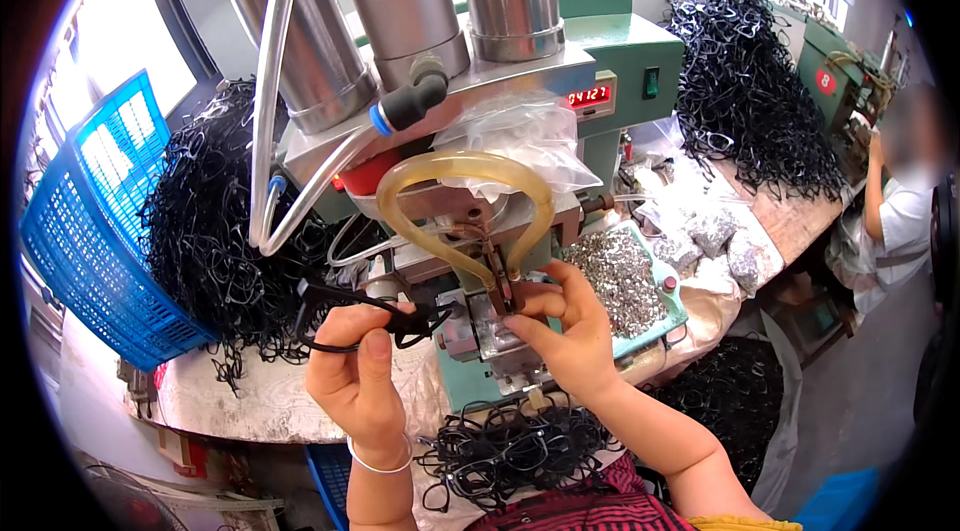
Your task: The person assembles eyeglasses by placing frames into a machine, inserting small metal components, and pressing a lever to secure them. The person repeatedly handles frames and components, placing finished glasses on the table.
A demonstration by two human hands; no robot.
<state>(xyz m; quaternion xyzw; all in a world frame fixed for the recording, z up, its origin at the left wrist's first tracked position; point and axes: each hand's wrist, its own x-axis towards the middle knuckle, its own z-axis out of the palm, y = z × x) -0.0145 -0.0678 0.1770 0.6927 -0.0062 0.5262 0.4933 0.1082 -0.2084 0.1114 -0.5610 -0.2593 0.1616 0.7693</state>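
Note:
My left hand [362, 376] is closed around black eyeglass frames [322, 309], held to the left of the press's tool head; some stick out past the fingers toward the metal fixture [512, 359]. With thumb and fingers pinched together, my right hand [572, 331] is at the right side of the narrow tool [501, 293] above that fixture. What the right fingertips hold, if anything, is too small to make out. A yellowish hose [465, 163] loops over the tool. Several more black eyeglass frames [515, 451] are heaped at the table's near edge, below my hands.
Metal cylinders [405, 1] of the green press [640, 56] rise ahead. A green tray [672, 306] of small metal parts stands at right. Black frames pile [210, 221] beside a blue basket [95, 231], and another pile [745, 81] lies far right. A person [895, 201] is at the right.

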